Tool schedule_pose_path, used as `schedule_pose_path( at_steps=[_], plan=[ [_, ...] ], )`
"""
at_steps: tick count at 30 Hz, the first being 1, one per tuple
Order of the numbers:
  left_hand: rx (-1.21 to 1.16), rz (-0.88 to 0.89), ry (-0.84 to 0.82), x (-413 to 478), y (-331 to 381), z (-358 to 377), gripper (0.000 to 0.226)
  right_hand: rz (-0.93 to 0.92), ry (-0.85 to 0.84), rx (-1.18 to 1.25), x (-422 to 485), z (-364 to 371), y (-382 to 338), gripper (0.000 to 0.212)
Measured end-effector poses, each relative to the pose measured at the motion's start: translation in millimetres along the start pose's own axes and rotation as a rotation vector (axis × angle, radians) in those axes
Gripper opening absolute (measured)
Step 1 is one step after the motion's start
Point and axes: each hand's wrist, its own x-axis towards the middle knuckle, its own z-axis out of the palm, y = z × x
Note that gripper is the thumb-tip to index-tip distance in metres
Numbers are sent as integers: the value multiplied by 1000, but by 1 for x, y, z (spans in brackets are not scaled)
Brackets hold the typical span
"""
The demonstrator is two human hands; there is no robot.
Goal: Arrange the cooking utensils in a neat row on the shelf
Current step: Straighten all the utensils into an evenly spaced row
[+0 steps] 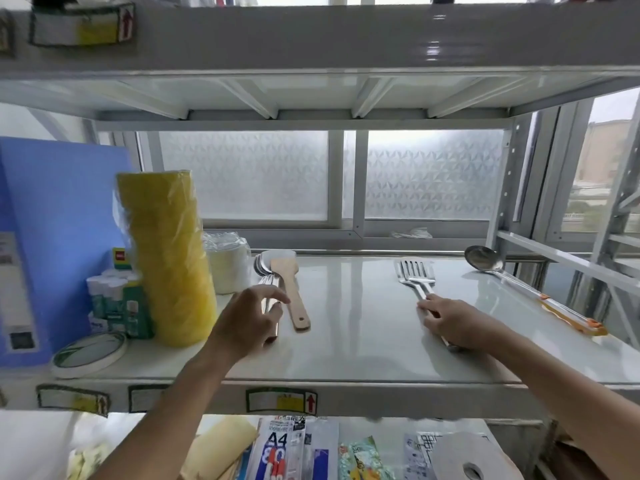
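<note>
On the white shelf (346, 341) lie several utensils. A wooden spatula (291, 289) lies left of centre, handle toward me. Just left of it lies a steel spoon (268, 271) whose handle is partly hidden by my left hand (249, 320); the fingers curl over that handle, and a firm grip cannot be confirmed. A steel slotted turner (414, 275) lies right of centre, and my right hand (450, 322) presses on and grips its handle. A steel ladle (485, 259) with an orange-trimmed handle lies diagonally at the far right.
At the left stand a tall yellow wrapped stack (166, 258), a white tub (228, 268), glue sticks (114, 296), a blue folder (52, 237) and a tape roll (90, 353). The upper shelf (311, 39) hangs close overhead. Packets lie on the shelf below.
</note>
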Motion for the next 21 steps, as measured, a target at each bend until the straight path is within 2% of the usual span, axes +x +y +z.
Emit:
schedule_pose_path(
  at_steps=[2,5,8,11,13,15,18,21],
  plan=[
    [45,-118,-16,-5,-17,-16,21,61,-29,-83,8,-6,13,32],
    [64,-122,-62,-12,-28,-16,37,159,-29,-158,15,-16,27,29],
    [-14,-171,-170,-9,-32,-9,46,192,40,-222,12,-20,10,37],
    [-105,-194,-206,-7,-30,-10,35,-10,125,-155,7,-6,-52,49],
    [-69,-154,-220,-9,-28,-12,31,-177,106,13,2,10,-109,46],
    [-68,-142,-212,-9,-28,-13,36,-291,52,141,-1,30,-167,44],
    [-126,-150,-200,-6,-35,-17,46,-348,4,157,5,67,-233,49],
    [-209,-163,-189,-4,-41,-19,46,-276,39,105,13,86,-264,58]
  ],
)
